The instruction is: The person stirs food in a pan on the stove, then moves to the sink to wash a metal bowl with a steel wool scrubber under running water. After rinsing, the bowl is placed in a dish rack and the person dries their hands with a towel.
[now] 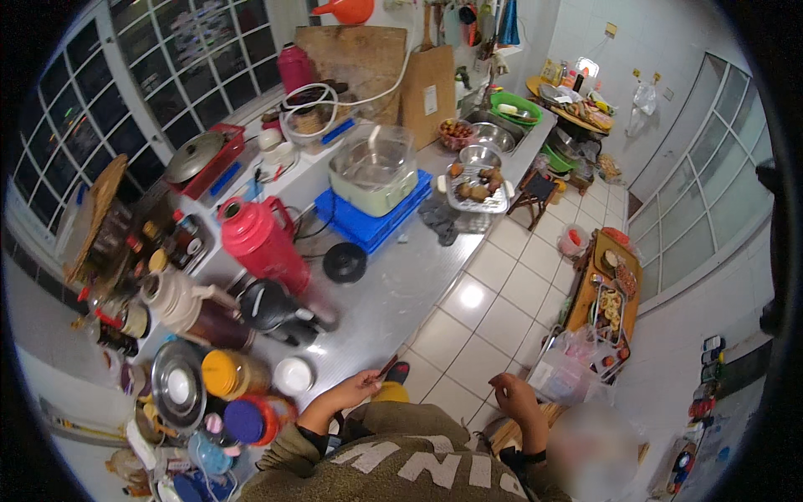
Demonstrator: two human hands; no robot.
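My left hand (pixel 356 390) is near the counter's front edge, its fingers shut on a thin dark reddish object (pixel 388 366) too small to identify. Nearest to it on the metal counter (pixel 401 285) is a small white bowl (pixel 293 375). Behind that stand a jar with a yellow lid (pixel 229 374) and a black kettle (pixel 273 307). A red thermos flask (pixel 266 248) has no stopper in its mouth. My right hand (pixel 515 396) hangs low on the right, its fingers bent; whether it holds anything is hidden.
A square steamer-like pot (pixel 374 176) sits on an upturned blue crate (pixel 404 210) beside a round black lid (pixel 345 263). Root vegetables lie in a white draining tray (pixel 461 199) near the sink (pixel 524 135). To the right, a wooden table (pixel 580 298) bears food and bags. A patch at lower right is blurred.
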